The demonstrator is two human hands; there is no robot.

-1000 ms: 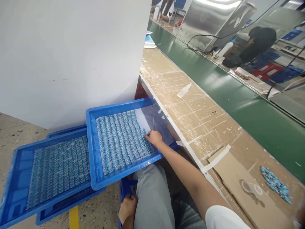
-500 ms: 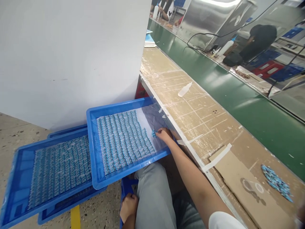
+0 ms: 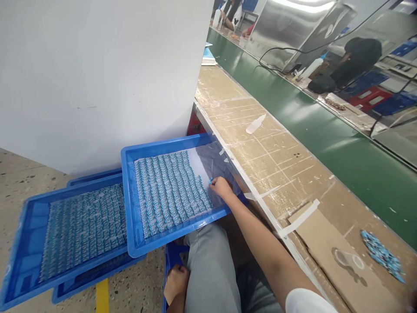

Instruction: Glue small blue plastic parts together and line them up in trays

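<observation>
My right hand (image 3: 222, 188) is over the right part of a blue plastic tray (image 3: 125, 195), its fingertips pinched on a small blue beaded piece (image 3: 210, 180) mostly hidden by the fingers. To its left, rows of small blue-and-silver pieces (image 3: 172, 191) cover a white sheet (image 3: 198, 163) in the tray. The right end of the tray extends under the table edge. Low in the view, my left hand (image 3: 176, 282) is closed beside my thigh, close to a blue stool (image 3: 167, 256). Whatever its curled fingers hold, if anything, is hidden.
More stacked blue trays (image 3: 29, 230) with similar rows stand at the left. A white bottle (image 3: 256, 124) and a pile of blue pieces (image 3: 382, 255) lie on the worn table (image 3: 234, 102). Beyond runs a green conveyor belt (image 3: 293, 106), with people across it. A white panel (image 3: 97, 78) rises behind the trays.
The blue piece at my right fingertips was more exposed before; now the fingers cover most of it. The hand has shifted very slightly. My left hand stays where it was.
</observation>
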